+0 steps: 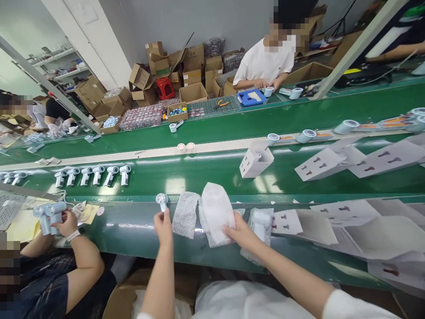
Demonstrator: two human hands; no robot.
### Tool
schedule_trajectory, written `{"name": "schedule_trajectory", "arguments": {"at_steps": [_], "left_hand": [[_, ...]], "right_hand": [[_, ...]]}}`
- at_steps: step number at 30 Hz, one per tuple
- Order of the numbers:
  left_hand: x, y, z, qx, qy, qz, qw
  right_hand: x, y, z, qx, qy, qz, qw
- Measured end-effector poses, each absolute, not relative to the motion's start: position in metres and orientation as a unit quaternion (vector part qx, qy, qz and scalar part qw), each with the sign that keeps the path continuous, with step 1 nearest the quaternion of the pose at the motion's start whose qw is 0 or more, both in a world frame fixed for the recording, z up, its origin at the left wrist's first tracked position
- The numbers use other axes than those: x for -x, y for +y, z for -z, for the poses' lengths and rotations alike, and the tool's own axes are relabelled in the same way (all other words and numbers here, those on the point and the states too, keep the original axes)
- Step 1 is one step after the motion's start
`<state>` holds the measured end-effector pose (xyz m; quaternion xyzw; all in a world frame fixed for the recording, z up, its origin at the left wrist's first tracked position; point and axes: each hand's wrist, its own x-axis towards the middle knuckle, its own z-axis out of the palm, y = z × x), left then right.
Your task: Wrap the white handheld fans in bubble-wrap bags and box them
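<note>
My left hand [163, 228] is closed on the handle of a small pale-blue hand fan [162, 200], whose round head stands on the near ledge of the green conveyor [212, 173]. My right hand [241, 231] grips the lower edge of a white foam pouch [216, 212] that stands upright on the ledge. Between my hands lies a bubble-wrap bag [185, 213]. Just right of my right hand sits a fan wrapped in a clear bag [260, 221].
A row of several fans [96, 175] lies on the belt at left. A small white printed box [255, 161] stands on the belt, with flat box blanks [332, 164] to its right. One co-worker at lower left holds fans [49, 215]; another works across the belt.
</note>
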<state>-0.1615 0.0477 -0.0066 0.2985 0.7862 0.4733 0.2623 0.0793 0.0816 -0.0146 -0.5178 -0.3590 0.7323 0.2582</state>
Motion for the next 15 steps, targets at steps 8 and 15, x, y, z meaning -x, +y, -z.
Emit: {"name": "schedule_trajectory", "arguments": {"at_steps": [8, 15], "left_hand": [[0.211, 0.065, 0.026, -0.252, 0.851, -0.400, 0.226], [0.065, 0.030, 0.006, -0.384, 0.680, -0.453, 0.430]], "right_hand": [[-0.107, 0.091, 0.015, 0.603, -0.574, -0.484, 0.270], [-0.081, 0.087, -0.016, 0.402, -0.284, -0.824, 0.279]]}}
